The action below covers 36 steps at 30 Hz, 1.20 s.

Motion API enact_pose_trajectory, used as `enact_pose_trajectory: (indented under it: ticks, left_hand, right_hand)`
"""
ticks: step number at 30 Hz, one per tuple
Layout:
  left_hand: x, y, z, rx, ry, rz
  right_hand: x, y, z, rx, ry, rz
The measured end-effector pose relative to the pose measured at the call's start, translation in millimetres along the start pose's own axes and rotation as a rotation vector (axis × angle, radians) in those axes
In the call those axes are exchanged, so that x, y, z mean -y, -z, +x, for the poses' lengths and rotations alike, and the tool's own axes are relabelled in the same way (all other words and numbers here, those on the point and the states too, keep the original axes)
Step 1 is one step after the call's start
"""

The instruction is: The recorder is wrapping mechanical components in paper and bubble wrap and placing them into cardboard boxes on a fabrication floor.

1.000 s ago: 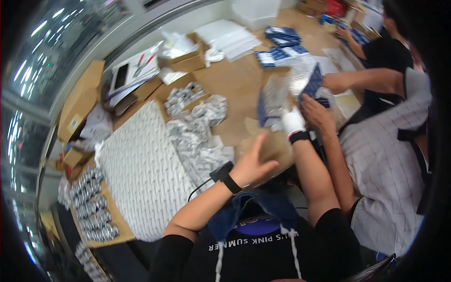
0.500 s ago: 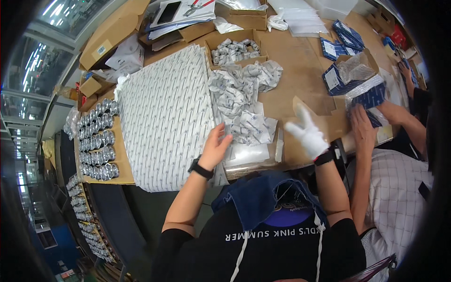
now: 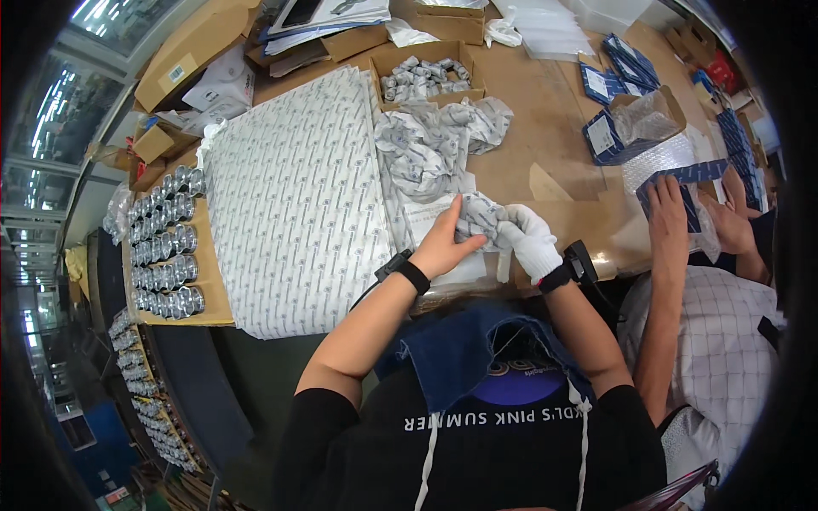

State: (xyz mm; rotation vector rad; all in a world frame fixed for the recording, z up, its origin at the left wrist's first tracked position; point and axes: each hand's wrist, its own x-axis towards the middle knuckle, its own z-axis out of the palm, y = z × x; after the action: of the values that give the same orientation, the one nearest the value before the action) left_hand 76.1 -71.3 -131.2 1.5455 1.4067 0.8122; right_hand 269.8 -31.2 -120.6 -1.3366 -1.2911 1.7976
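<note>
My bare left hand and my white-gloved right hand meet at the near edge of the table. Between them is a crumpled piece of printed wrapping paper, which the fingers of both hands close on from either side. Whether anything lies inside that paper is hidden. Just beyond my hands sit a larger heap of crumpled printed paper and some flatter sheets. To the left of my hands lies a broad stack of printed wrapping sheets.
Shiny metal cylindrical parts stand in rows at the left. An open carton holds small paper-wrapped bundles at the back. At the right, a co-worker's hands handle a blue carton beside an open blue box and bubble wrap.
My hands were apart and open; they have come together and closed on the crumpled paper. The co-worker's blue carton has turned and shifted slightly.
</note>
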Motion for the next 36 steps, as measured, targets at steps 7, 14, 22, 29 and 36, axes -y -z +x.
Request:
enact_pose_trajectory:
  ticks: [7,14,22,29,36]
  left_hand:
    - [2.5,-2.2,10.3,0.114,-0.095,0.002]
    - [-1.2,-8.6,9.5,-0.042,-0.101,-0.078]
    - [-6.5,1.3,16.6,0.061,0.049,0.082]
    - [-0.8,-2.2,19.4,-0.029,-0.035,0.082]
    - [-6.8,9.0,37.1,0.217,0.274,-0.28]
  right_hand:
    - [7.9,-1.3,-1.7,-0.036,0.351,-0.355]
    - [35.7,-16.1,11.7,-0.144,0.246,-0.936]
    - [49.8,-8.9,25.0,0.073,-0.072,-0.985]
    - [42.3,4.6,33.7,0.189,-0.011,-0.947]
    - [37.5,7.3,29.0,0.091,-0.042,-0.726]
